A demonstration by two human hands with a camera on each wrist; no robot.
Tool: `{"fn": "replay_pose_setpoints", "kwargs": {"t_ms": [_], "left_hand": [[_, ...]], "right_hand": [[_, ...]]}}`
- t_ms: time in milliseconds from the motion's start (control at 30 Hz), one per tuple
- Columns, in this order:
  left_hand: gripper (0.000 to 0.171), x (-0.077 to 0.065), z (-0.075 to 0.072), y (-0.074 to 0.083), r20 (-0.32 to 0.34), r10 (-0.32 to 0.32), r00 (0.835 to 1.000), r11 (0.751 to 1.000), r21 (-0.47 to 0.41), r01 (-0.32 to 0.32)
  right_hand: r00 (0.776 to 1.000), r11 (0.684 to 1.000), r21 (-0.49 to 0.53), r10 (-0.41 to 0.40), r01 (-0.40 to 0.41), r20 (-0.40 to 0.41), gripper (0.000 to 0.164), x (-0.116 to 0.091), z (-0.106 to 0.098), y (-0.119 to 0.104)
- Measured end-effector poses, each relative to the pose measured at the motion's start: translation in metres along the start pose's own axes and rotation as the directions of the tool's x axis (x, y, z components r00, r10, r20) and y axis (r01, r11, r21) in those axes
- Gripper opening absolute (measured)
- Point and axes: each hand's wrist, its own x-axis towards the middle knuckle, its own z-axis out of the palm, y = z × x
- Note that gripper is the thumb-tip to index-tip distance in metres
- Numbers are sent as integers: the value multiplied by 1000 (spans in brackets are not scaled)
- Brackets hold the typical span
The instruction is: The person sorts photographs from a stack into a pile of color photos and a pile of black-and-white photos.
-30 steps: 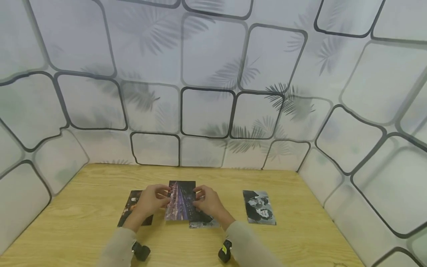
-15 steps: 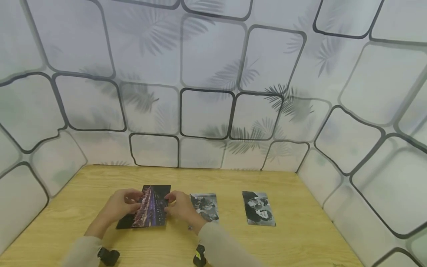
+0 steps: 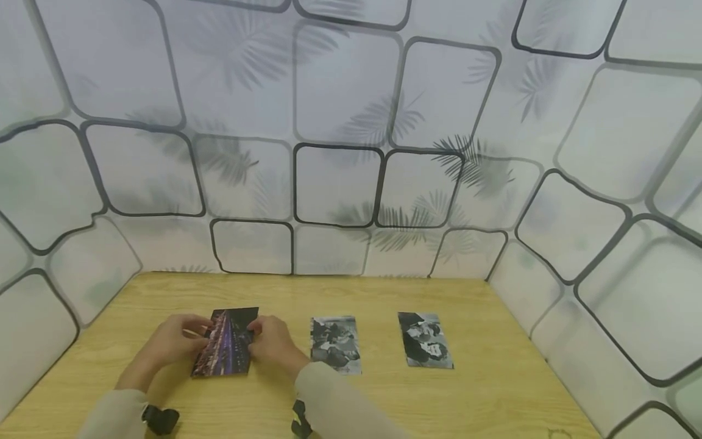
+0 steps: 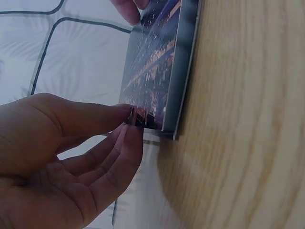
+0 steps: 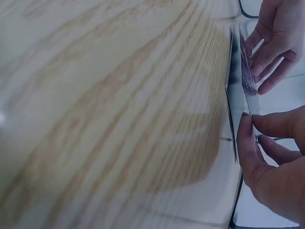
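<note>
A photo card (image 3: 227, 344) with a purple-lit night city scene is pinched at its two side edges by both hands, at the left of the table. The left hand (image 3: 178, 341) grips its left edge, thumb and fingertips on either face, as the left wrist view shows. The right hand (image 3: 272, 343) pinches the opposite edge. Directly below lies another card (image 4: 187, 67), which the night-scene card almost wholly covers in the head view. In the right wrist view a narrow gap shows between the held card (image 5: 249, 78) and the lower card (image 5: 232, 102).
A black-and-white photo card (image 3: 336, 344) lies on the wooden table (image 3: 378, 402) right of the right hand. Farther right is a second black-and-white card (image 3: 426, 340) showing two faces. Patterned white curtain-like walls (image 3: 340, 183) border the table at the back and sides.
Both hands have carried the night-scene card left, from over the middle black-and-white card to over the left card, and lowered it. The middle card is now uncovered.
</note>
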Motion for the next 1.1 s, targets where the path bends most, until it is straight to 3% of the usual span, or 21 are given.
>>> {"fn": "replay_pose_setpoints", "kwargs": {"t_ms": [200, 400, 533, 667, 800, 1100], "left_hand": [[36, 0, 1, -1, -21, -45, 999, 998, 43, 46], [38, 0, 4, 1, -37, -55, 998, 996, 65, 58], [37, 0, 5, 11, -41, -68, 997, 995, 72, 71], [37, 5, 11, 29, -40, -40, 998, 993, 105, 44], [36, 12, 25, 52, -13, -2, 1000, 993, 116, 4], [32, 25, 74, 91, 63, 34, 997, 999, -3, -34]], "right_hand": [[998, 997, -36, 62, -61, 24, 37, -1, 5, -4], [1000, 996, -86, -9, 12, 25, 35, -3, -4, 2], [999, 998, -67, -11, 13, 30, 35, -4, -14, 12], [999, 999, -39, 20, -18, 42, 35, -8, -29, 19], [999, 998, -52, 37, -36, 34, 35, -13, -47, 24], [998, 995, -74, 63, -62, 13, 29, -22, -88, 52]]}}
